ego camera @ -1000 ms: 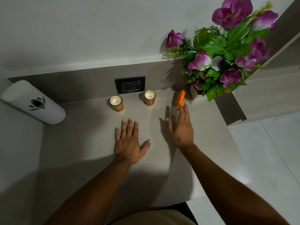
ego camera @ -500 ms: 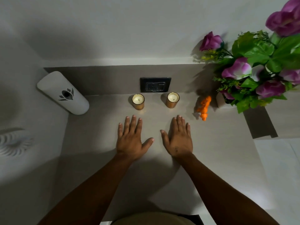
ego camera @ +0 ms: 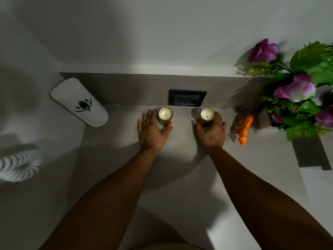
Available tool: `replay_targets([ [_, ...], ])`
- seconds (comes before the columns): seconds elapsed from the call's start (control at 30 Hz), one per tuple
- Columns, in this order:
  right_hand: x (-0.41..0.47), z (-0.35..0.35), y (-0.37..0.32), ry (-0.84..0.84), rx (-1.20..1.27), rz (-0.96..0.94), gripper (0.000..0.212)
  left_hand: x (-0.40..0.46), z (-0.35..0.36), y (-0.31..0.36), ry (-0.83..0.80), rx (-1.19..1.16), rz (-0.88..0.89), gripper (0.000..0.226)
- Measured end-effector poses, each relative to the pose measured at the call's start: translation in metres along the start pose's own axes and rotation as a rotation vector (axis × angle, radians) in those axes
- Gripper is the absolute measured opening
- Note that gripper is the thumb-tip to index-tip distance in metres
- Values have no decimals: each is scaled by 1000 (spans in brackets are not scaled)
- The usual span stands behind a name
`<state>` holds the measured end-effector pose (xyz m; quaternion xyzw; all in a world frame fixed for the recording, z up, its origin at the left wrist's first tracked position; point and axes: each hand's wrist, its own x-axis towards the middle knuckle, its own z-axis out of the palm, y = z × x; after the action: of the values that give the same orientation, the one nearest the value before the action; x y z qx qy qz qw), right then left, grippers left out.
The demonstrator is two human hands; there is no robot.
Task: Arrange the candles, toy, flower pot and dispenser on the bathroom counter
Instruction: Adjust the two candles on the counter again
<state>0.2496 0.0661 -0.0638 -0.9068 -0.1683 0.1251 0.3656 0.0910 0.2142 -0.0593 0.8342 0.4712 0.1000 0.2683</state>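
Two small gold-glass candles stand side by side on the grey counter (ego camera: pixel 111 159) near the back wall. My left hand (ego camera: pixel 150 130) cups the left candle (ego camera: pixel 165 114), fingers on its left side and thumb at its front right. My right hand (ego camera: pixel 211 136) wraps the right candle (ego camera: pixel 207 114), thumb on its left and fingers on its right. An orange toy animal (ego camera: pixel 243 128) lies just right of my right hand. The flower pot with purple flowers and green leaves (ego camera: pixel 297 91) stands at the far right. A white dispenser (ego camera: pixel 79 101) sits at the back left.
A black wall socket (ego camera: pixel 187 97) sits in the backsplash just behind the candles. A coiled white ribbed hose (ego camera: pixel 18 166) lies at the left edge. The counter ends at a dark step (ego camera: pixel 310 152) on the right, below the flowers.
Both hands moved forward from lying flat on the counter and closed around the two candles. The view shifted left, so the flowers sit further right in frame.
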Motion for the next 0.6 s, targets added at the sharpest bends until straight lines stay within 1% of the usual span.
replay_targets([
  [0.13,9,4,1,-1,4,7,89,10,4,-2,17,-9,63,85],
  [0.27,13,4,3,-23,9,-18,89,14,7,-3,19,16,64,86],
  [0.43,13,-1,8,-75,9,-48,82,15,8,-3,11,34,75,85],
  [0.6,8,-5,10,-80,-11,-65,81,13,8,-6,11,29,82,88],
])
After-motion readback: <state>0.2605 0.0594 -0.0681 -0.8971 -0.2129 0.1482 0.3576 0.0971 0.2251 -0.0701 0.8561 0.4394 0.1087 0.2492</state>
